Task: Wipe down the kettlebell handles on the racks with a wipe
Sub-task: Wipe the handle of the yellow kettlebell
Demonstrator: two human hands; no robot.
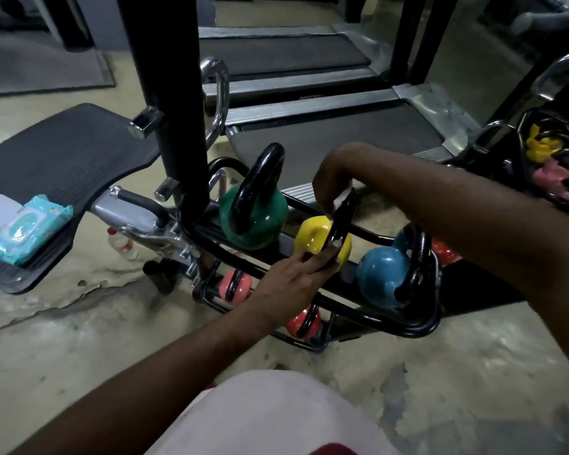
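A yellow kettlebell (311, 239) with a black handle (340, 221) sits in the middle of the top shelf of a black tube rack (358, 318). My left hand (293, 274) grips the lower part of that handle, thumb laid along it. My right hand (330, 187) curls over the top of the handle, pinching a pale wipe (347, 194) that is mostly hidden under the fingers. A green kettlebell (255, 224) stands to the left and a blue kettlebell (381, 279) to the right on the same shelf.
Pink and red kettlebells (239, 285) lie on the lower shelf. A teal pack of wipes (23, 228) rests on a black ribbed footplate (63, 152) at left. A black upright post (178, 110) rises beside the rack. Treadmills (326, 126) stand behind, and another kettlebell rack (539, 149) is at right.
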